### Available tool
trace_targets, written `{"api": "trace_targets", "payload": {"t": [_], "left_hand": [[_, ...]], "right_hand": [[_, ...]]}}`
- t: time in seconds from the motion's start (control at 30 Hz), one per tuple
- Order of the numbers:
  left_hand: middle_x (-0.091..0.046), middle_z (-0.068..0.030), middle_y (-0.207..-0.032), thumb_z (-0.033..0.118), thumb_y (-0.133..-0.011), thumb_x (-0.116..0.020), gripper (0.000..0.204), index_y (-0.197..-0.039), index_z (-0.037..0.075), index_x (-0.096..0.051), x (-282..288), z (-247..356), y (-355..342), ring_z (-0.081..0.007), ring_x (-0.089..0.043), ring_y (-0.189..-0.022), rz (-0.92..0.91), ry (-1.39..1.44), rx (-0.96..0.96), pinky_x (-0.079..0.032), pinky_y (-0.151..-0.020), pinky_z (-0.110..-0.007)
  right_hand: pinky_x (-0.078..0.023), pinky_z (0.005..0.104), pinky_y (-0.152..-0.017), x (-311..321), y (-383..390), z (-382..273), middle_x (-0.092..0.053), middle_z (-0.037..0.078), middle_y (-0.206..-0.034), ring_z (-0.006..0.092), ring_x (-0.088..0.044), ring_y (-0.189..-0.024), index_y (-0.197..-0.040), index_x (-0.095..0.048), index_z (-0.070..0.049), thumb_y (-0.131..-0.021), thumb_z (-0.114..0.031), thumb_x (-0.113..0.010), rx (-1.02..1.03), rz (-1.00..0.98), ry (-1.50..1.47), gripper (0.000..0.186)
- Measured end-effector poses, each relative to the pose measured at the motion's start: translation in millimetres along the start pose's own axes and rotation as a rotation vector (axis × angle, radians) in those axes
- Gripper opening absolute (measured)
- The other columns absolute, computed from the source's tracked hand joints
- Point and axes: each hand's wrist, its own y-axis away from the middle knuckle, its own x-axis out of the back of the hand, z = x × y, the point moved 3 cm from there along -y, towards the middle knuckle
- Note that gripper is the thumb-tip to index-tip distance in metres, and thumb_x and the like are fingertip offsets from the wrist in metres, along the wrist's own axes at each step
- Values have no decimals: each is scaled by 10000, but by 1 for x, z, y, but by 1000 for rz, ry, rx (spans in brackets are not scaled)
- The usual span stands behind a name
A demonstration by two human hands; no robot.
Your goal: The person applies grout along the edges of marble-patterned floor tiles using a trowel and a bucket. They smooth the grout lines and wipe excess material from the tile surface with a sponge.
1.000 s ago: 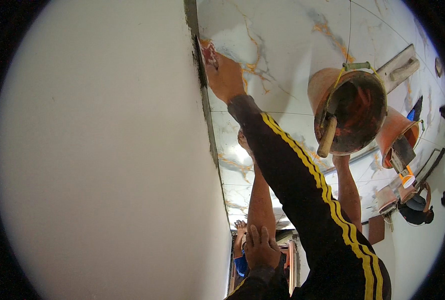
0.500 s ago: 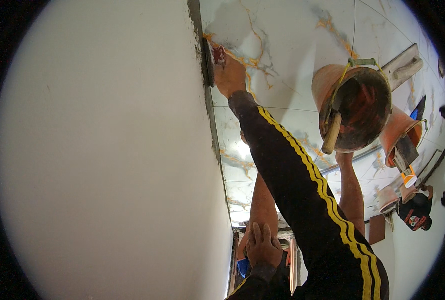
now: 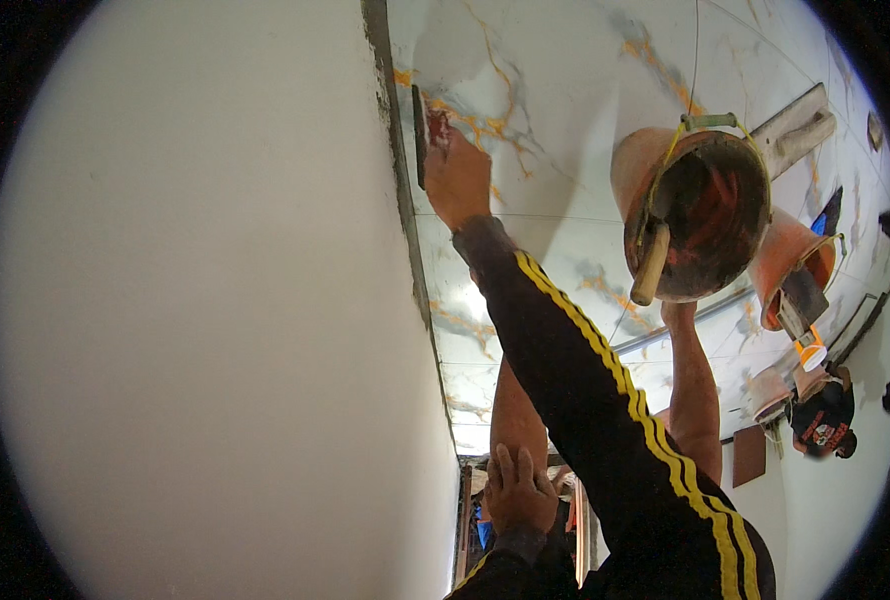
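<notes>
My right hand [image 3: 457, 178] is closed round the reddish handle of a flat trowel [image 3: 420, 140]. The trowel's dark, narrow edge stands beside the grey mortar strip [image 3: 397, 165] between the white wall and the marbled tiles, a slight gap between them. Much of its handle is hidden by my fingers. Lower down, my left hand [image 3: 522, 497] lies on my bent leg [image 3: 518, 410], fingers stretched out and holding nothing.
White wall [image 3: 215, 300] fills the left side. Right of my arm stands a dirty bucket [image 3: 640, 165] with a wooden-handled tool [image 3: 650, 265] in it. Beyond are a wooden float [image 3: 790, 130], another orange bucket [image 3: 773, 250] and a person in dark clothes [image 3: 825, 418].
My right hand and the trowel have shifted slightly down and away from the mortar strip. My left hand stays on my leg; the whole view has moved a little.
</notes>
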Motion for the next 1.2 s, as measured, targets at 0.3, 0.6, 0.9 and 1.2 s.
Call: {"api": "trace_targets", "payload": {"t": [0.3,0.6,0.9,1.2], "left_hand": [[-381,-246,-1617,338,-1005,-531,552,-1502,96,-532,-11,-11,-1,-459,-391,-1469,64,140,1,-371,-1149,-604],[-378,-239,-1621,335,-1004,-538,542,-1491,97,-545,-1,1,1,-462,-388,-1471,-23,-49,15,-362,-1160,-592],[-337,-229,-1648,339,-1012,-516,548,-1512,116,-526,-6,-5,1,-450,-369,-1490,-49,-43,11,-347,-1175,-594],[-344,-237,-1642,337,-1003,-524,559,-1512,105,-522,-4,-2,0,-460,-390,-1474,-47,-48,31,-360,-1163,-597]], "right_hand": [[-527,577,-854,-52,-6,-9,-702,288,-941,492,-668,-879,-1147,-631,27,-851,-112,-605,99,-45,19,328],[-518,569,-809,8,19,14,-685,311,-920,482,-668,-878,-1065,-618,60,-915,-145,-578,-11,-21,-84,257],[-511,573,-883,-45,-9,42,-702,314,-954,490,-671,-931,-1112,-667,54,-927,-187,-587,-25,-73,-83,315],[-521,454,-807,-3,17,27,-720,207,-911,380,-683,-855,-1104,-667,10,-904,-214,-620,-87,-79,-313,304]]}}
